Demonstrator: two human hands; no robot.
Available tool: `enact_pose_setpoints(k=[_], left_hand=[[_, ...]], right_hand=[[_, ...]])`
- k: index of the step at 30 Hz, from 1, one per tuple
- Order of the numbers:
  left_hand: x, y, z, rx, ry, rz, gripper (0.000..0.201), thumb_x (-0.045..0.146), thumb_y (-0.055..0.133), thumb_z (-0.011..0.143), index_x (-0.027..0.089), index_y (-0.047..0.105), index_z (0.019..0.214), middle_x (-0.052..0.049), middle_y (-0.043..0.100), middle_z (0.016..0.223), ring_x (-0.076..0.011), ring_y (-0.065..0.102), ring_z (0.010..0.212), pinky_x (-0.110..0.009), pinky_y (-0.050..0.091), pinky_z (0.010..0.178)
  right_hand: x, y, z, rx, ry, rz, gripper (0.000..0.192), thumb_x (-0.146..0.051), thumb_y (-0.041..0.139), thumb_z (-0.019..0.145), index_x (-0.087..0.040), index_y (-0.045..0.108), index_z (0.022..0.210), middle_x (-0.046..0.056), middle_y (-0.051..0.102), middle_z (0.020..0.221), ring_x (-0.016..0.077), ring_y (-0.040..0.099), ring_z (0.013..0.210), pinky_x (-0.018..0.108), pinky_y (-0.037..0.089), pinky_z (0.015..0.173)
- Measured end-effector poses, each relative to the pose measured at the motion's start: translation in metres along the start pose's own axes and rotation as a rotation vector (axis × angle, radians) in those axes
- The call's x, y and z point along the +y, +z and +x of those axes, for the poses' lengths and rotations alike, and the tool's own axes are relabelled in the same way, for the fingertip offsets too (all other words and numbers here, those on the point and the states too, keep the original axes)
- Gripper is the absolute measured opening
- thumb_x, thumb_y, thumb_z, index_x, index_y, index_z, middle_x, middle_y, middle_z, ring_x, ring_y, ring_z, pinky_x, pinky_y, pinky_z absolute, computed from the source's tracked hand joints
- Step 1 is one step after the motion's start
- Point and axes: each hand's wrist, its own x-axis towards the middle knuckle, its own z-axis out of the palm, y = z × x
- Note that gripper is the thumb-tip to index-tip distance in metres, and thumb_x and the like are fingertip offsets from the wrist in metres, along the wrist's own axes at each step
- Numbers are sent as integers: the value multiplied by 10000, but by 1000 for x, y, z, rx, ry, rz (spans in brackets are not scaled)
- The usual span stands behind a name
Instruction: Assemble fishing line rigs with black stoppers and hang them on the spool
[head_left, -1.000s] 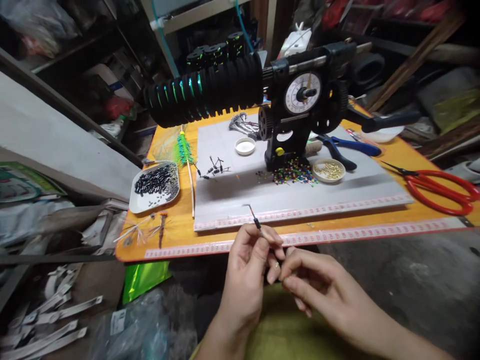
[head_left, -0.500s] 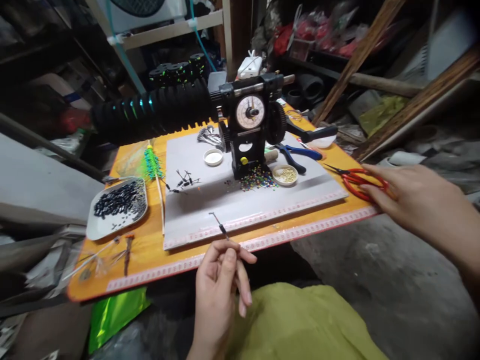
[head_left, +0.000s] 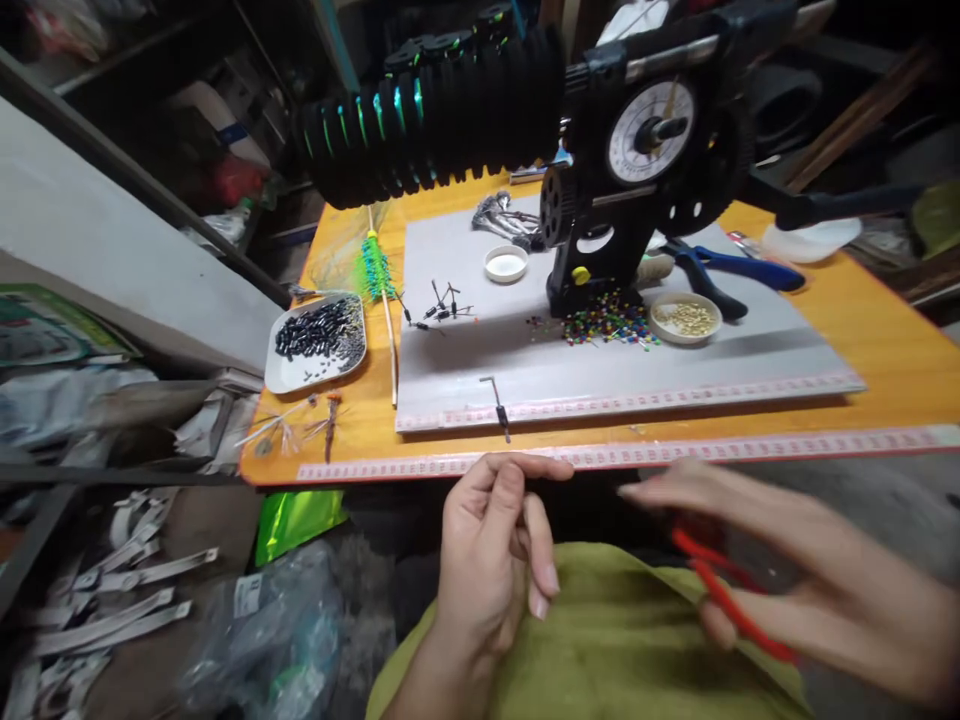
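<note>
Bent wire pinched in left hand fingers; right hand fingers closed around red scissors.

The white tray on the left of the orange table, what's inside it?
The white tray holds a heap of small black tube-shaped pieces, with finer dark bits scattered toward its near edge. Whatever lies under the heap is covered, and the pieces are too small to identify.
</note>
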Motion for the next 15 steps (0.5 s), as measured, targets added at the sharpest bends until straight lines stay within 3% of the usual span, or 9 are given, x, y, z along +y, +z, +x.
enact_pose_setpoints(k=[1, 3, 6, 10, 15], left_hand=[[2, 0, -1, -7, -1, -5, 254, 386, 667, 945, 157, 750, 872, -3, 729, 676, 8, 398, 258, -66, 328, 253], [4, 1, -3, -27, 5, -21, 251, 374, 655, 957, 155, 742, 870, -33, 772, 791, 12, 433, 272, -60, 321, 256], [5, -1, -6, -55, -2, -37, 281, 381, 620, 980, 148, 738, 876, -16, 732, 675, 3, 434, 265, -58, 290, 254], [5, -5, -6, -64, 2, -30, 289, 384, 617, 981, 140, 719, 866, -18, 722, 688, 4, 416, 259, -77, 270, 247], [5, -9, -4, -95, -30, 21, 328, 425, 590, 994, 139, 717, 897, 46, 568, 454, -16, 390, 244, -80, 243, 256]], right_hand=[[-8, 11, 7, -164, -9, 22, 485, -268, 766, 825, -337, 694, 1299, 101, 754, 1043, 255, 727, 903, 338, 595, 803], [-19, 25, 20, -352, -42, 70, 496, -242, 668, 907, -341, 623, 1390, 64, 769, 926, 222, 727, 810, 326, 594, 774], [-26, 33, 33, -372, -100, 141, 452, -233, 606, 951, -349, 631, 1387, 24, 772, 793, 191, 713, 708, 306, 582, 767], [-26, 33, 38, -410, -110, 206, 439, -215, 621, 942, -322, 658, 1367, 23, 760, 736, 172, 673, 579, 295, 571, 688], [-28, 29, 45, -455, -82, 181, 283, -227, 675, 911, -300, 755, 1172, 57, 785, 867, 189, 712, 691, 288, 556, 696]])
